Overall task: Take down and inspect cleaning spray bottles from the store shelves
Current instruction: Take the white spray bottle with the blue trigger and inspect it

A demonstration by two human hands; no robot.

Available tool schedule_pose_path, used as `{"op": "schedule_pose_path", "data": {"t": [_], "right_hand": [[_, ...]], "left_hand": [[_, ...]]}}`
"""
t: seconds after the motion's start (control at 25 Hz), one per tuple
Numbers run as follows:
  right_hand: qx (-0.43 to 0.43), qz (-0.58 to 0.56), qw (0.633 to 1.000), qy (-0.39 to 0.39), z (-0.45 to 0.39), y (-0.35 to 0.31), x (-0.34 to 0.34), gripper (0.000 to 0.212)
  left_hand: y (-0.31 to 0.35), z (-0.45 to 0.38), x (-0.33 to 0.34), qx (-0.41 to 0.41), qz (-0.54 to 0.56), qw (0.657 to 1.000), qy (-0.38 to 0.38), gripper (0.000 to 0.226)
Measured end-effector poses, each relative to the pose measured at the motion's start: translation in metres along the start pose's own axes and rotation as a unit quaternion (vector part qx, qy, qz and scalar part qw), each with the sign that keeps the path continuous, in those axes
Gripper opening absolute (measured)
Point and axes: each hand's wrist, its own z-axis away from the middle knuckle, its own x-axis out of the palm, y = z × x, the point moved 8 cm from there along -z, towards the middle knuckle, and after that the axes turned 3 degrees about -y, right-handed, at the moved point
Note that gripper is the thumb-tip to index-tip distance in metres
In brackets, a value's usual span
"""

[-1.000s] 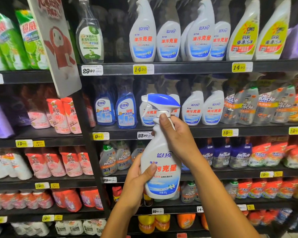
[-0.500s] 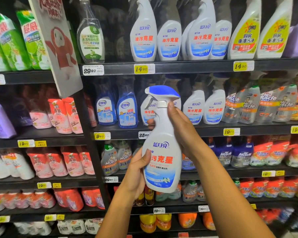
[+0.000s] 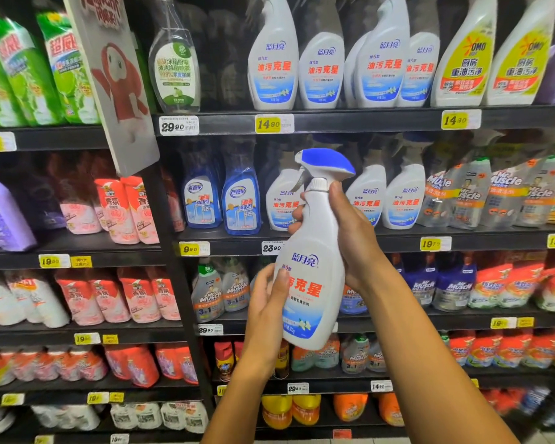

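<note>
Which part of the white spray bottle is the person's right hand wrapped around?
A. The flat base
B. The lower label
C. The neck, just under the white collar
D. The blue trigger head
C. The right hand curls round the neck of the white spray bottle, just below the collar and the blue trigger head, while the left hand grips the bottle's lower body with its thumb over the label.

Two bare forearms in view, entering frame from 6 o'clock edge; no sleeves, cuffs or gloves visible; left hand [image 3: 266,302] bare, no ring, watch or band on wrist; thumbnail short, unpainted; right hand [image 3: 353,232] bare likewise, wrist unadorned; fingertips only partly visible; right forearm longer in frame, reaching 5 o'clock corner.
</note>
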Motion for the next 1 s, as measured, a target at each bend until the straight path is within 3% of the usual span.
{"op": "schedule_pose_path", "data": {"t": [0.12,0.2,0.32,0.44,0.56,0.68,0.84,1.0], "right_hand": [[-0.068,0.070,0.992,0.075,-0.001,-0.012,-0.004,0.040],[-0.086,0.105,0.989,0.064,0.002,-0.014,0.003,0.038],[-0.073,0.168,0.983,-0.003,0.006,-0.013,0.018,0.054],[-0.098,0.231,0.967,0.036,0.011,-0.015,0.019,0.072],[-0.154,0.281,0.935,0.151,0.021,-0.025,0.006,0.055],[-0.151,0.345,0.900,0.222,0.028,-0.032,-0.002,0.054],[-0.123,0.371,0.905,0.166,0.023,-0.031,0.001,0.058],[-0.130,0.317,0.939,0.042,0.021,-0.021,0.002,0.036]], "left_hand": [[-0.010,0.003,0.007,-0.013,0.014,1.000,0.017,0.051],[-0.018,0.001,0.012,-0.073,0.093,0.993,0.013,0.050],[-0.030,0.007,0.028,-0.182,0.162,0.967,-0.078,0.049],[-0.041,0.017,0.037,-0.234,0.196,0.939,-0.158,0.067],[-0.028,0.011,0.025,-0.178,0.172,0.961,-0.127,0.059],[-0.008,0.009,0.023,-0.075,0.106,0.986,-0.101,0.070],[-0.005,0.013,0.025,-0.041,0.062,0.996,-0.053,0.082],[-0.001,0.019,0.025,-0.035,0.092,0.994,-0.050,0.064]]}}
